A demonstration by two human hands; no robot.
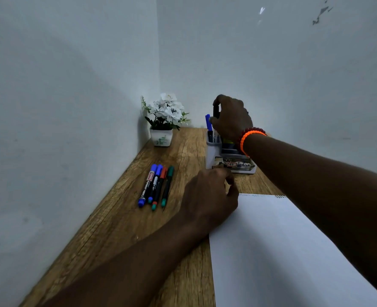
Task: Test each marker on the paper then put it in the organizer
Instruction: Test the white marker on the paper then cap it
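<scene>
My right hand pinches a black marker upright over the grey-white organizer, whose tall left cup holds a blue marker. My left hand rests on the desk with curled fingers at the top left corner of the white paper pad; it holds nothing that I can see. Several markers lie side by side on the desk to the left: a thick blue one, a thinner blue one, a red one and a green one.
A small white pot of white flowers stands in the back corner where two white walls meet. The wooden desk is narrow, with the left wall along its edge. An orange bracelet circles my right wrist.
</scene>
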